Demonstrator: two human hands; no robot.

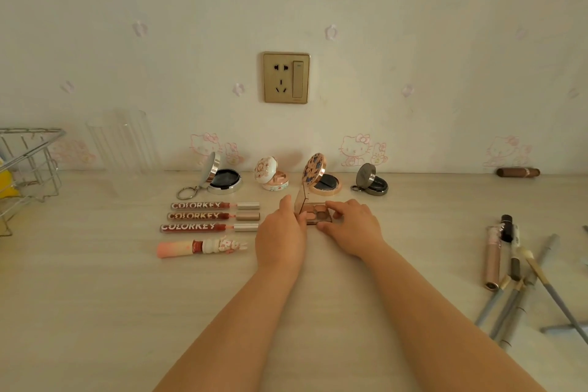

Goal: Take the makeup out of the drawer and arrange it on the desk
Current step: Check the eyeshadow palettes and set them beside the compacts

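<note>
A small open eyeshadow palette [315,212] lies on the pale desk [95,312] with its clear lid raised. My left hand [281,232] holds its left edge, and my right hand [353,227] grips its right side, thumb at the front corner. Behind it several open compacts stand in a row: silver [219,177], white floral [272,175], blue-and-gold [321,177] and dark grey [370,181]. To the left lie three Colorkey lip glosses [213,216] and a pink bunny-topped lip tube [200,247].
Pencils, brushes and a rose-gold tube [509,267] lie heaped at the right. A brown lipstick [518,172] rests by the wall at the far right. A wire basket [25,169] and a clear ribbed cup [124,143] stand at the left. The drawer is out of view.
</note>
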